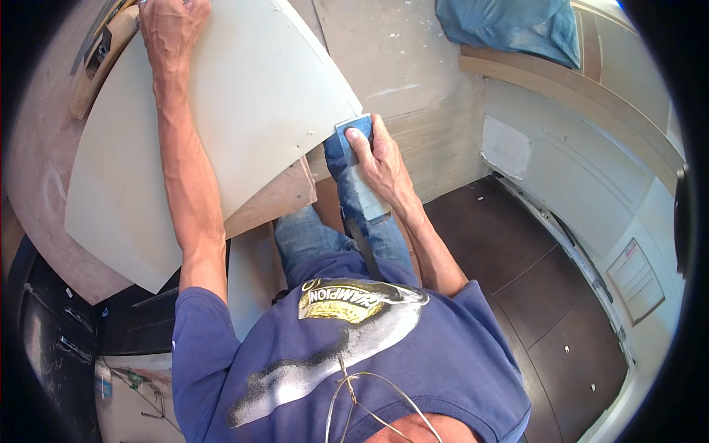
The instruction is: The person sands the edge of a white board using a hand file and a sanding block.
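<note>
A large cream-white panel (199, 148) with a curved outline lies across a wooden work surface in front of me. My left hand (174, 28) is closed at the panel's far left part, cut off by the upper picture edge, with its fingers curled and partly hidden. Beside the panel's right corner, my right hand (380, 164) grips a long sanding block (359, 127), blue at its far end and pale grey along its length. The thumb lies on top of the block, whose far end touches or nearly touches that corner; its near end points toward my lap.
A wooden tool (107, 63), perhaps a hand plane, lies left of the panel. A bare board (277, 192) sticks out beneath it. At the back right, a blue plastic bag (509, 33) rests on a curved wooden ledge (576, 85). Dark floor tiles (532, 273) extend to my right.
</note>
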{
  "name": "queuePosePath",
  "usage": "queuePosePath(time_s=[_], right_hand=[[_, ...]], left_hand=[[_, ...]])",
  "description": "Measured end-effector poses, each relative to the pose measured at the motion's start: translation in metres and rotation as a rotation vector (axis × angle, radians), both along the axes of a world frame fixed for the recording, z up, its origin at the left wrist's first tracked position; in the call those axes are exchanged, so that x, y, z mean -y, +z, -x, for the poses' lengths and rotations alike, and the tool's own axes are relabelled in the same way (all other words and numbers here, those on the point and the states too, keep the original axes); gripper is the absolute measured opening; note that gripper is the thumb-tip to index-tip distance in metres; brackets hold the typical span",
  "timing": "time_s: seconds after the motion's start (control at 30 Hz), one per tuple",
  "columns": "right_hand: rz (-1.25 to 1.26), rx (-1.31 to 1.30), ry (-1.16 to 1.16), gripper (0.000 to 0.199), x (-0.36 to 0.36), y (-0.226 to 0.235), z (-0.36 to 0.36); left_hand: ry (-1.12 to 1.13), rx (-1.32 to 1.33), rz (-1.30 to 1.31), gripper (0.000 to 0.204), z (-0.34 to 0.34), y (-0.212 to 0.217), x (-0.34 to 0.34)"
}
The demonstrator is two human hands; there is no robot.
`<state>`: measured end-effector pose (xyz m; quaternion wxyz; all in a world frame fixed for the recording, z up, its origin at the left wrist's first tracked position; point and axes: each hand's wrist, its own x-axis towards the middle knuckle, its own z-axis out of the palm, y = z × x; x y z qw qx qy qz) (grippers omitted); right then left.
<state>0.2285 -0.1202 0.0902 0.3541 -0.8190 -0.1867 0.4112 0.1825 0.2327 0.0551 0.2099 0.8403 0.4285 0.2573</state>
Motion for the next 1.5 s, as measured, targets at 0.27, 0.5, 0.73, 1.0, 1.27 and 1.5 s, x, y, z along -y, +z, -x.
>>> queuePosePath(time_s=[0.27, 0.5, 0.73, 1.0, 1.27, 1.5], right_hand=[[0.017, 0.009, 0.010, 0.040, -0.002, 0.004, -0.001], [0.071, -0.032, 0.106, 0.041, -0.006, 0.009, -0.011], [0.061, -0.010, 0.128, 0.043, -0.001, 0.004, -0.012], [0.075, -0.014, 0.240, 0.043, -0.012, 0.014, -0.019], [0.107, 0.115, 0.351, 0.044, 0.002, 0.024, -0.030], [0.132, 0.029, 0.180, 0.042, 0.010, 0.040, -0.027]], left_hand=[[-0.006, -0.001, 0.051, 0.041, -0.001, 0.005, 0.001], [0.005, -0.034, 0.032, 0.041, 0.002, 0.007, 0.000], [0.002, -0.024, 0.027, 0.043, -0.001, 0.000, 0.005], [0.006, -0.029, -0.009, 0.043, 0.010, 0.007, -0.005], [-0.032, 0.044, 0.094, 0.038, -0.014, -0.005, -0.002], [-0.094, 0.033, -0.152, 0.037, 0.023, 0.002, -0.030]])
